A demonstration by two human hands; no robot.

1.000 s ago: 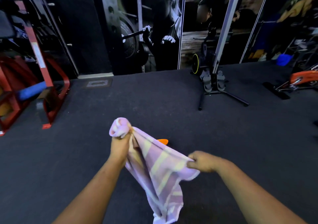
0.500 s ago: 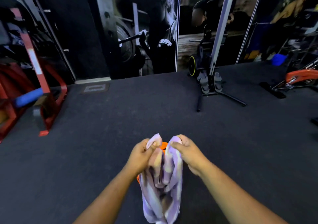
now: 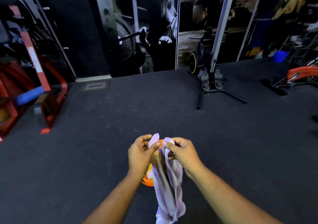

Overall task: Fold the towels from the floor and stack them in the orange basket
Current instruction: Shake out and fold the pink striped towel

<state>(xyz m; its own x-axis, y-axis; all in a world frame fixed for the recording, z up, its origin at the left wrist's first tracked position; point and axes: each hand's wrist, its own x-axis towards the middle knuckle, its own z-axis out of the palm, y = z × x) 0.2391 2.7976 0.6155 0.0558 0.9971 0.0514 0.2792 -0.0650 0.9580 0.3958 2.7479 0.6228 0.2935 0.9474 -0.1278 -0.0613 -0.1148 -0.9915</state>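
A lilac towel with pale stripes [image 3: 169, 186] hangs doubled over in front of me. My left hand [image 3: 140, 155] pinches one top corner and my right hand [image 3: 183, 152] pinches the other, the two corners almost touching. The orange basket [image 3: 148, 182] stands on the floor directly below and behind the towel; only parts of its rim and a pale folded cloth inside show past my left wrist. The towel's lower end drops out of the bottom of the frame.
The floor is dark carpet [image 3: 103, 137]. A red steel rack [image 3: 44, 93] stands at the left. A black stand with pedals [image 3: 211, 84] is at the back right, an orange machine [image 3: 301, 74] at the far right. Gym wall posters run along the back.
My hands have come together from a spread hold, folding the towel in half lengthwise. It now hangs narrow and doubled over the basket.
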